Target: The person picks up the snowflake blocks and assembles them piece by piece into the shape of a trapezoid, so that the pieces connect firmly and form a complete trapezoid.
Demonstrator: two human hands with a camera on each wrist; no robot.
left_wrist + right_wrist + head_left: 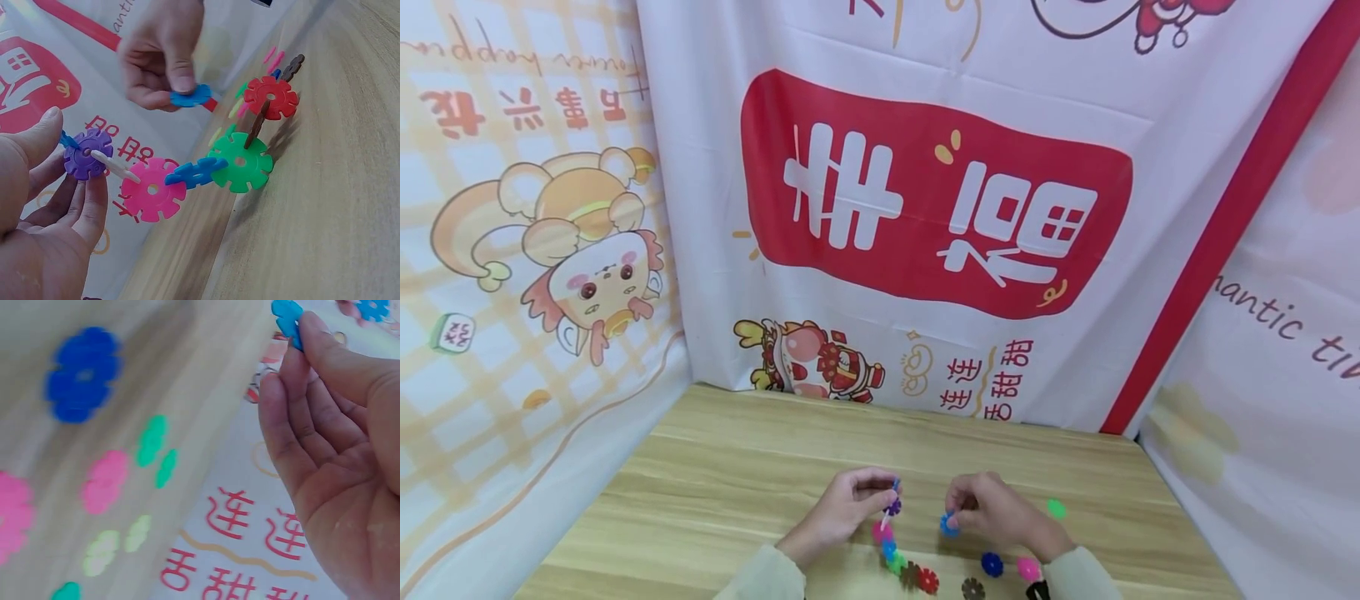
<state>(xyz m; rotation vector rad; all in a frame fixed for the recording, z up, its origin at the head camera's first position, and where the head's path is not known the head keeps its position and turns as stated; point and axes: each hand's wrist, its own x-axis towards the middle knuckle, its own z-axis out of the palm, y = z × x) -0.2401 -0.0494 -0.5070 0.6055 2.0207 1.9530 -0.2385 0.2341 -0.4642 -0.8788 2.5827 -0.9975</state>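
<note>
My left hand point(880, 497) pinches a purple snowflake disc point(87, 154) at the top end of a chain of linked discs. Below it the chain point(895, 550) runs through a white piece point(116, 167), a pink disc point(153, 189), a blue one point(195, 172), a green one point(241, 166), a brown one and a red disc point(271, 97) that rests on the table. A short way to the right, my right hand point(957, 517) pinches a single light-blue disc point(286, 317) between thumb and forefinger, held off the table and apart from the chain.
Loose discs lie on the wooden table point(722, 475) near my right hand: a green one point(1057, 508), a dark blue one point(992, 564), a pink one point(1028, 568) and a brown one point(973, 588). Printed cloth walls stand behind and on both sides.
</note>
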